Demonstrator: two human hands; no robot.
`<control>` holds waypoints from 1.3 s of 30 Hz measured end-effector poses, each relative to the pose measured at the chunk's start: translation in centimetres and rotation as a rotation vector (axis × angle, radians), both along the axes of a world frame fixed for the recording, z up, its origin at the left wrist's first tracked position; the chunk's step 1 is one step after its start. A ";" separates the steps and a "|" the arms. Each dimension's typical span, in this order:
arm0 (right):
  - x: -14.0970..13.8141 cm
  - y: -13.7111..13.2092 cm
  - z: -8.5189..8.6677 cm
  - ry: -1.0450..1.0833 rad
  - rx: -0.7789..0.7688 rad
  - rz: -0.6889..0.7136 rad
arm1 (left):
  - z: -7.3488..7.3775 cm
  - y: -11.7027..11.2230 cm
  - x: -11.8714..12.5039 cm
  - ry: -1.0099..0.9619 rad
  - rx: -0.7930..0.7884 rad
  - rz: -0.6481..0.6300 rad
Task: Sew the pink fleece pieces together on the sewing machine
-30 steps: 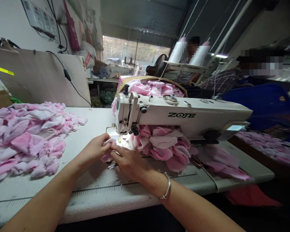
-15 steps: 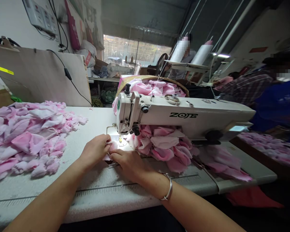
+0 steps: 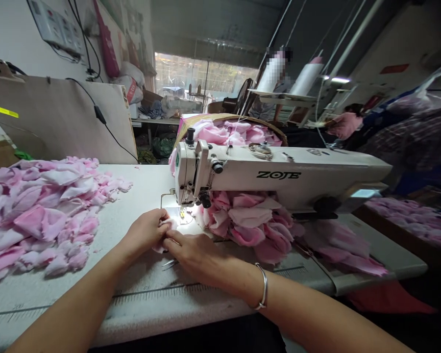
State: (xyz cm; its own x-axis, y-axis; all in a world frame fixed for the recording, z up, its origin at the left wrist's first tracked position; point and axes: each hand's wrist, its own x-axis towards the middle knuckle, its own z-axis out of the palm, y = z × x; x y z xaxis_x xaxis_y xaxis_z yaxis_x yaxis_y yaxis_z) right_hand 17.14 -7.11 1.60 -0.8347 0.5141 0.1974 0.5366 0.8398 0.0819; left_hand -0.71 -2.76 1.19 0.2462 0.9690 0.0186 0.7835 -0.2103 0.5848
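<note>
A loose heap of pink fabric scraps [image 3: 40, 220] lies on the white counter [image 3: 132, 191], well to the left of the hands. The left hand [image 3: 145, 230] and right hand [image 3: 198, 257] meet just in front of the needle [image 3: 182, 214] of a ZOJE sewing machine [image 3: 279, 171]. Each grip is closed, its fingers curled down onto a small pink fabric piece [image 3: 165, 224] at the near edge of the lit needle plate. Fingers cover most of the piece, so its long axis cannot be told; one ragged corner points down and left, toward the person. Small metal snips [image 3: 169, 264] lie on the counter just under the right hand, which wears a silver bangle [image 3: 262, 289]. Behind the machine head, a round woven basket [image 3: 264, 122] brims with pink fabric pieces, and a thick mound of pink pieces [image 3: 252, 228] sits under the machine's arm. White thread cones [image 3: 305, 78] stand behind the basket. At far right, a co-worker's plaid sleeve [image 3: 419, 142] rises above pale pink fabric [image 3: 407, 215] on a neighbouring counter.
</note>
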 end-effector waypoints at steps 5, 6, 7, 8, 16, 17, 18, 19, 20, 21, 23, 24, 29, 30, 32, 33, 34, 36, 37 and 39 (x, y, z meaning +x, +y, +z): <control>0.8 0.2 0.3 -0.009 -0.048 -0.037 | 0.4 -0.2 0.3 -0.038 -0.040 -0.036; 0.9 0.2 0.3 -0.003 -0.073 -0.049 | 0.6 -0.2 0.4 -0.041 -0.039 -0.036; 0.9 0.2 0.3 0.005 -0.102 -0.061 | 0.7 -0.3 0.4 -0.044 -0.034 -0.031; 0.8 0.1 0.4 0.016 -0.131 -0.071 | 0.8 -0.3 0.5 -0.046 -0.025 -0.023; 0.4 0.0 0.7 0.061 -0.301 -0.155 | 0.4 0.1 1.2 0.006 0.115 0.071; 0.4 0.0 0.6 0.064 -0.301 -0.148 | 0.4 0.1 1.3 0.006 0.123 0.070; 0.4 0.0 0.6 0.065 -0.299 -0.142 | 0.4 0.1 1.4 0.001 0.126 0.070; 0.4 0.1 0.5 0.065 -0.293 -0.142 | 0.4 0.1 1.4 -0.008 0.124 0.070; 0.4 0.1 0.4 0.065 -0.283 -0.144 | 0.5 0.1 1.4 -0.022 0.116 0.069; 0.4 0.1 0.3 0.069 -0.270 -0.149 | 0.5 0.1 1.4 -0.040 0.105 0.067; 0.5 0.1 0.1 0.093 -0.248 -0.149 | 0.7 0.1 1.3 -0.086 0.081 0.061; 0.6 0.1 0.0 0.111 -0.240 -0.147 | 0.9 0.1 1.2 -0.110 0.072 0.058; 0.8 0.2 -0.7 0.181 -0.229 -0.145 | 2.9 -0.7 0.4 -0.145 0.114 0.047; 0.9 0.3 -0.9 0.184 -0.219 -0.148 | 3.6 -1.1 0.1 -0.129 0.143 0.039; 0.9 0.4 -1.1 0.185 -0.188 -0.155 | 5.2 -2.0 -0.5 -0.074 0.208 0.019; 0.9 0.4 -1.2 0.184 -0.170 -0.158 | 5.9 -2.5 -1.0 -0.036 0.239 0.011; 1.0 0.4 -1.3 0.181 -0.157 -0.160 | 6.6 -3.0 -1.7 0.008 0.265 0.009; 1.0 0.5 -1.3 0.177 -0.136 -0.164 | 7.6 -4.0 -3.6 0.111 0.294 0.035; 1.1 0.4 -1.3 0.180 -0.124 -0.169 | 7.9 -4.4 -4.8 0.170 0.301 0.072; 1.2 0.4 -1.2 0.186 -0.106 -0.176 | 8.1 -5.2 -7.8 0.298 0.304 0.197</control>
